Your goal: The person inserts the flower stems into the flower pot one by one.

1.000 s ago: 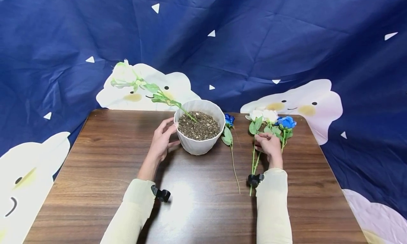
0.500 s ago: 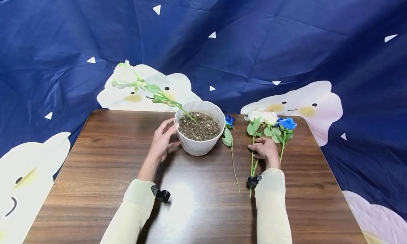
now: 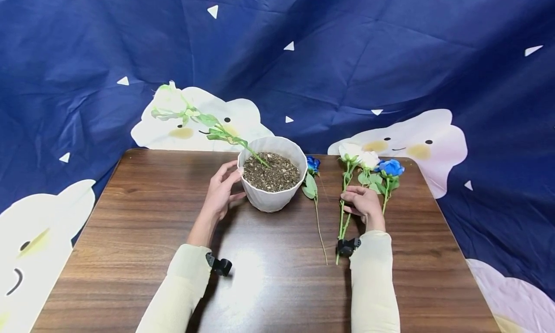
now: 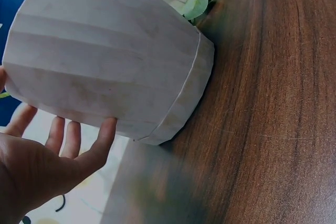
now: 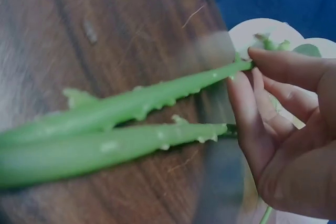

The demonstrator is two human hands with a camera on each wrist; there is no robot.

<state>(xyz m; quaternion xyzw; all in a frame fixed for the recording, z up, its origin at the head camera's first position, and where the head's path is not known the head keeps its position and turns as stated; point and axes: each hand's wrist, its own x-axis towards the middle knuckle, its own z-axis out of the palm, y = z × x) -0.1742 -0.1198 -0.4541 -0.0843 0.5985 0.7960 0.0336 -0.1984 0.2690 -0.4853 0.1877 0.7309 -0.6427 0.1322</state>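
Observation:
My left hand [image 3: 219,192] rests against the left side of a white flower pot [image 3: 272,203], with fingertips touching its outer wall [image 4: 105,61] in the left wrist view. Dark soil [image 3: 270,176] fills the pot, and a white rose [image 3: 217,130] stands in it, leaning far to the left. On the right, my right hand [image 3: 364,203] pinches the thorny green stem [image 5: 178,94] of another white rose [image 3: 349,153] between thumb and finger. A second stem [image 5: 121,149] runs just beside it. A white rose [image 3: 369,160] and a blue rose [image 3: 391,168] lie close by.
A dark blue rose [image 3: 313,165] with a long thin stem lies between the pot and my right hand. The brown wooden table [image 3: 277,285] ends in front of a blue cloud-patterned curtain [image 3: 321,63].
My right hand has shifted its hold to the white rose's stem. That rose has turned and lifted slightly, and its stem has swung a little left. The left hand and pot stay still.

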